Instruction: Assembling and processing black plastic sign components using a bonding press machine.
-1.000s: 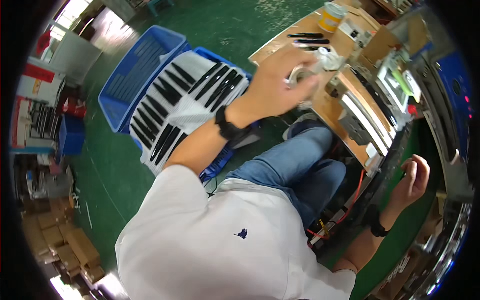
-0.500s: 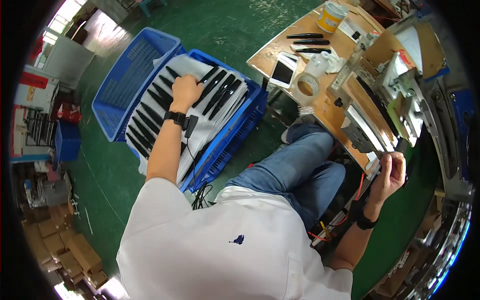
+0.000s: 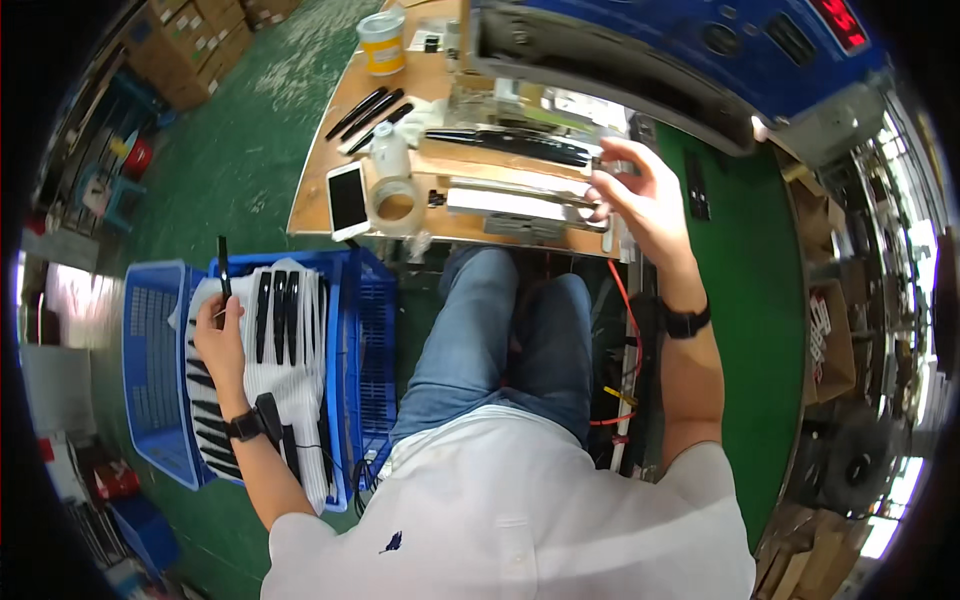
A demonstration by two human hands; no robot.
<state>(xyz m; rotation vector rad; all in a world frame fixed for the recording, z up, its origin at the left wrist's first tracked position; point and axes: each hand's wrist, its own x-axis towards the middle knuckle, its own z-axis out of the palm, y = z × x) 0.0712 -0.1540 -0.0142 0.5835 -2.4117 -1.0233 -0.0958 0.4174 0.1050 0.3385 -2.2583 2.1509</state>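
My left hand (image 3: 220, 335) is closed on a slender black glossy strip (image 3: 224, 265), raised above the white padded layers in the blue crate (image 3: 345, 270). Similar black strips (image 3: 278, 315) lie in rows on those white layers, and more poke out along their left side. My right hand (image 3: 645, 195) is at the right end of a fixture on the wooden table, fingers curled around a small part that is blurred. Along the fixture (image 3: 510, 200) lies another long black piece (image 3: 510, 143), its right end by my right fingertips.
A second blue crate (image 3: 150, 380) stands left of the filled one. On the table (image 3: 315, 195) are a phone (image 3: 348, 200), a tape roll (image 3: 395, 205), a white bottle (image 3: 388, 150), a tub (image 3: 381, 45) and several black strips (image 3: 365, 115). A blue machine (image 3: 690, 50) overhangs the table's far side.
My view has turned right toward the table. My left hand has lifted a black strip off the white layers. My right hand remains by the fixture's end, its fingers now reaching further over it.
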